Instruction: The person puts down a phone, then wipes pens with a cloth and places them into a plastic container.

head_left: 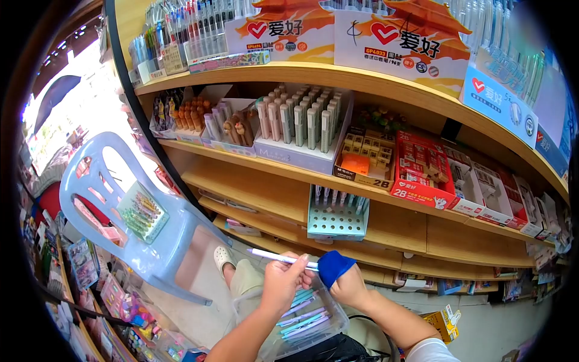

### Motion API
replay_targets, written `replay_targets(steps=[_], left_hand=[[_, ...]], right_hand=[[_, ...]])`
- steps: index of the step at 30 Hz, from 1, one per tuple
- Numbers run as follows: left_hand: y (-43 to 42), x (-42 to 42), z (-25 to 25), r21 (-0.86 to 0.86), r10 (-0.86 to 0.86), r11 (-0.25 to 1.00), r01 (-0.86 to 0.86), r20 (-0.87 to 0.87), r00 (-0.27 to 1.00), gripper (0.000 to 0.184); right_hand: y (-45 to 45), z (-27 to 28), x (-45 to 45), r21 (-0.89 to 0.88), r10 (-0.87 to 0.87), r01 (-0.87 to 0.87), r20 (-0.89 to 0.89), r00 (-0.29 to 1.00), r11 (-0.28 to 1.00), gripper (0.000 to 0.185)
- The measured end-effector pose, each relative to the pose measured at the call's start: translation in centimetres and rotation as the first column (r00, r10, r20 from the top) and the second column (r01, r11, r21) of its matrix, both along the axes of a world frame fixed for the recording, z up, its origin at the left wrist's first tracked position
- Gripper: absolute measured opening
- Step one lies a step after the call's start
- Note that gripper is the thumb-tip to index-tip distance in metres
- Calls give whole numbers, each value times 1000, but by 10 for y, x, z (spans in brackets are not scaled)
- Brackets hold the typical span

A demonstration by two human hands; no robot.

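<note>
My left hand [285,280] pinches a white and lavender pen [266,255], its tip end pointing left. In my right hand [350,286] is a bunched blue cloth [333,267], pressed up against the pen's other end. Below both hands sits a clear plastic bin [339,318] on my lap, with several pastel pens [307,324] in teal, white and lavender lying in it. In front of me, a light-blue pen display box [338,225] with rows of holes stands on a lower shelf, a few pens in its back row.
A blue plastic chair [136,238] at left carries a box of pens [143,212]. Wooden shelves [398,240] curve ahead, holding pen displays [301,123] and a red eraser box [422,192]. A yellow box [443,324] rests on the floor at right.
</note>
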State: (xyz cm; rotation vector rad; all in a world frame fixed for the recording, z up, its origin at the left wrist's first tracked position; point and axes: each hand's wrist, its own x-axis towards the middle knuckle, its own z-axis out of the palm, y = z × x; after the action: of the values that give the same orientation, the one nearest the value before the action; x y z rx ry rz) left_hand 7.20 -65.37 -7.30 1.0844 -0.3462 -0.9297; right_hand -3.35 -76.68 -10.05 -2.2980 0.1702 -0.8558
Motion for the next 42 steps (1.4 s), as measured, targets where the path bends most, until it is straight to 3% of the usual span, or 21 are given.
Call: replay_targets(steps=[3, 6, 9, 12, 15, 18, 21, 24, 27, 33, 36, 39, 42], left_hand=[[2, 8, 0, -21, -42, 999, 38, -253, 966, 17], [5, 16, -3, -45, -79, 997, 68, -328, 941, 19], [5, 17, -5, -48, -77, 997, 64, -348, 934, 19], [5, 18, -5, -51, -74, 997, 60, -359, 930, 19], [6, 18, -6, -63, -83, 996, 64, -361, 929, 19], [6, 18, -5, -75, -99, 994, 78, -348, 932, 20], [5, 15, -4, -73, -103, 994, 85, -309, 946, 20], [5, 13, -5, -79, -90, 994, 71, -276, 957, 22], [7, 15, -5, -101, -129, 990, 103, -306, 943, 23], [8, 18, -5, -132, -188, 980, 150, -361, 913, 25], [7, 18, -7, -125, -177, 982, 140, -365, 914, 25], [6, 17, -10, -140, -184, 980, 141, -370, 911, 24], [8, 16, -8, -157, -228, 971, 182, -364, 903, 23]], right_hand=[[0, 9, 3, -122, 24, 3, 218, 976, 993, 7], [-3, 8, 0, 143, -18, -16, 234, 972, 990, 9], [-5, 9, 1, 224, -28, -28, 242, 970, 974, 7], [-4, 12, 1, 224, -10, -41, 224, 975, 974, 6], [-5, 13, 5, 88, 66, -86, 207, 976, 992, 4], [2, 27, 7, -70, 91, -83, 119, 989, 994, 5], [3, 20, 9, -65, 97, -100, -50, 994, 993, 7], [1, 14, 11, 268, 150, -145, 3, 989, 952, 12], [2, 13, 9, 758, 297, -265, 99, 950, 596, 18], [2, 21, 5, 886, 327, -278, 156, 932, 371, 18], [4, 25, 4, 871, 323, -279, 149, 935, 405, 17], [2, 19, 8, 733, 341, -349, 169, 925, 584, 17], [4, 26, 5, 831, 315, -272, 124, 941, 485, 13]])
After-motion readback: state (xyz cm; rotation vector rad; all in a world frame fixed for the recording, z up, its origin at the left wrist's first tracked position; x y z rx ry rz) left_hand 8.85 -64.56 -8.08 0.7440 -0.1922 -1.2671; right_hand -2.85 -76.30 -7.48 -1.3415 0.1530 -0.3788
